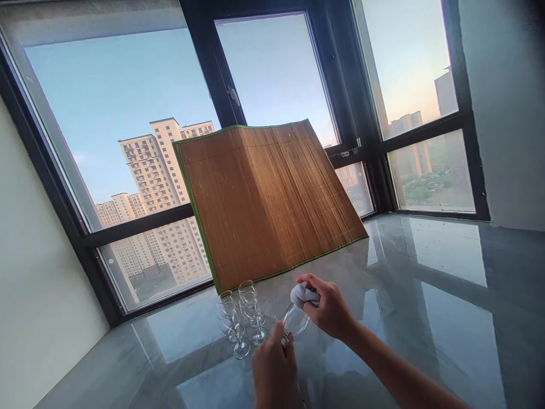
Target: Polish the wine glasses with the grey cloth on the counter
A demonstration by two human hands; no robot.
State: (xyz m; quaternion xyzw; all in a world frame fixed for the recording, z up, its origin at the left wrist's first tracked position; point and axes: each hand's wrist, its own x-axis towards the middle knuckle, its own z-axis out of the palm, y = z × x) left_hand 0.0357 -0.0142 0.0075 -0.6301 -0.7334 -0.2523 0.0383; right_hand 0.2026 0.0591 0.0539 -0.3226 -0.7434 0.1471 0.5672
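Tall windows point(272, 85) onto apartment towers fill the background, with a bamboo mat point(268, 199) leaning on them beyond the hands, above a glossy grey marble table point(426, 295). Just left of the grip stands a cluster of stemmed glasses point(238, 321). The left hand point(275, 372) is clamped on the stem of a tilted wine glass point(295, 321), whose long axis runs up and rightward to the right hand point(330, 309), closed on a white cloth point(301, 294) pressed at the rim; no writing is legible.
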